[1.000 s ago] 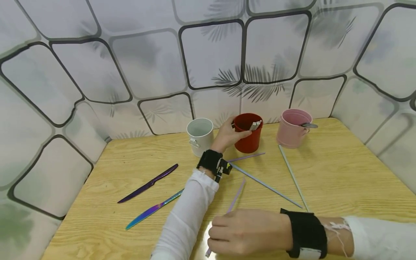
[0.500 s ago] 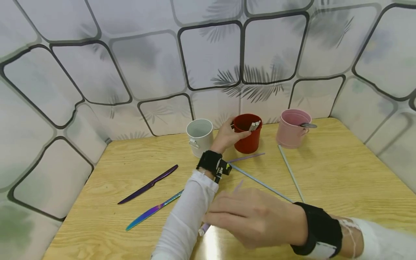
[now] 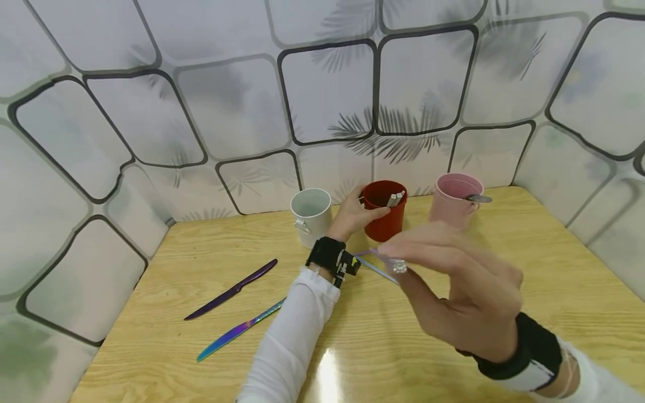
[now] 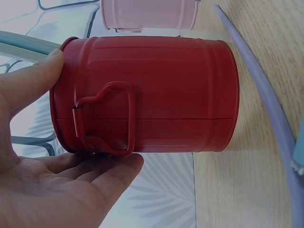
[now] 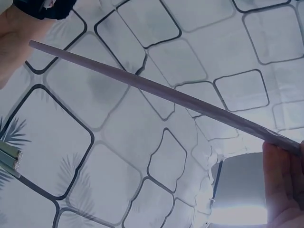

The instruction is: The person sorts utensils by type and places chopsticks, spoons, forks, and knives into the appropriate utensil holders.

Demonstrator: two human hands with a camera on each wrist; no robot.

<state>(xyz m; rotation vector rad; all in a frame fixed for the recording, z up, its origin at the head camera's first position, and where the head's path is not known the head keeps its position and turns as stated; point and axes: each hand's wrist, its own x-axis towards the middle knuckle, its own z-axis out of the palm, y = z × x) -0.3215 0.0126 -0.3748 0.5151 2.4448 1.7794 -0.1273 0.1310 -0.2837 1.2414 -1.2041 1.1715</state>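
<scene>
My left hand (image 3: 351,216) grips the red bucket (image 3: 387,225) at its rim, thumb on one side and fingers on the other. In the left wrist view, the bucket's wire handle (image 4: 130,118) hangs against its wall. Pale green sticks (image 4: 29,46) poke out of the bucket's mouth. Raised over the table, my right hand (image 3: 466,280) pinches a thin lilac stick (image 5: 166,92) near one end. That stick runs long and straight across the right wrist view; its frayed whitish end points at the head camera.
A white bucket (image 3: 311,221) stands left of the red one. To the right is a pink bucket (image 3: 453,202) with a grey utensil handle (image 3: 478,198) over its rim. A dark purple knife (image 3: 233,290) and a rainbow knife (image 3: 241,329) lie left. A blue stick (image 3: 379,271) lies on the table.
My right hand has lifted the lilac stick from the table front and carried it up and right toward the buckets. It now covers the pale green stick on the table. My left hand stays put.
</scene>
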